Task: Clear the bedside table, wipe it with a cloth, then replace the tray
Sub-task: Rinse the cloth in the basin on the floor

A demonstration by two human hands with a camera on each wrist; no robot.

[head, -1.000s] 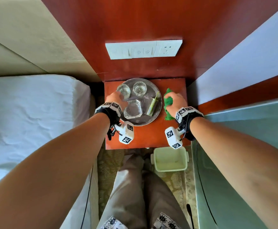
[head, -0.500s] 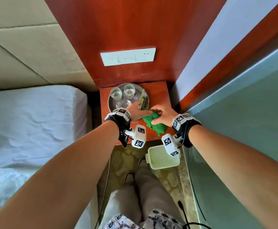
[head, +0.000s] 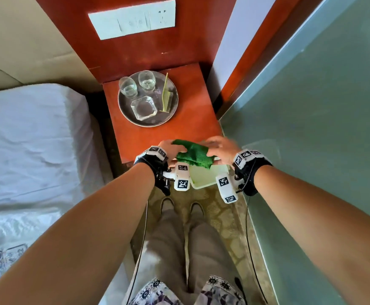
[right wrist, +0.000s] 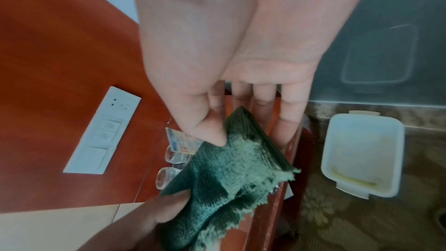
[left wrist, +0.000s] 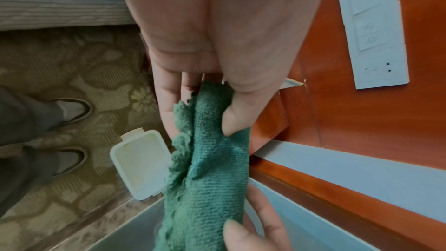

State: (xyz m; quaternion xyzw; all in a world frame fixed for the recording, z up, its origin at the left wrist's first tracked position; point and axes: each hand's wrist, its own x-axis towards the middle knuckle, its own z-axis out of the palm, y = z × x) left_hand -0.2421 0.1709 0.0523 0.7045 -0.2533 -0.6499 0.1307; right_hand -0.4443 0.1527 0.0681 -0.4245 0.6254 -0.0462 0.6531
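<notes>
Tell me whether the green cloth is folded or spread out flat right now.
Folded, not spread: the green cloth is bunched in layers between the left hand and right hand, each pinching an end.

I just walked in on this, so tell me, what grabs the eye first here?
A bright green cloth stretched between the left hand and right hand, over the near edge of the red bedside table. Behind it, a round metal tray holds two glasses and a glass ashtray.
</notes>
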